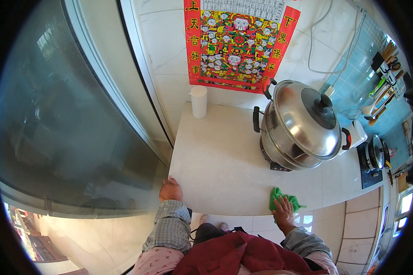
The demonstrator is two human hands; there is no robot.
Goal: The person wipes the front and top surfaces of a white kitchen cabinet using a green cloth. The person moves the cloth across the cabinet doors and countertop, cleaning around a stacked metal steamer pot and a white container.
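Observation:
My left hand [171, 190] is at the left edge of the pale countertop [220, 154], near its front corner, with the fingers curled at the rim. Under my right hand [284, 213] lies a crumpled green cloth [275, 196], pressed against the counter close to the front edge. The fingers of that hand are spread over the cloth, and part of it sticks out beyond them. Behind the cloth stands a large stainless steel steamer pot [278, 137] with a domed lid [296, 117] and black handles. It sits on a dark electric cooker base [279, 167], mostly hidden beneath it.
A white cylindrical container [199, 103] stands at the back left by the wall, below a red printed poster [239, 48]. Glass sliding doors [79, 120] border the left side. To the right are a stove [368, 172] with a lidded pan [376, 151] and hanging utensils [382, 89].

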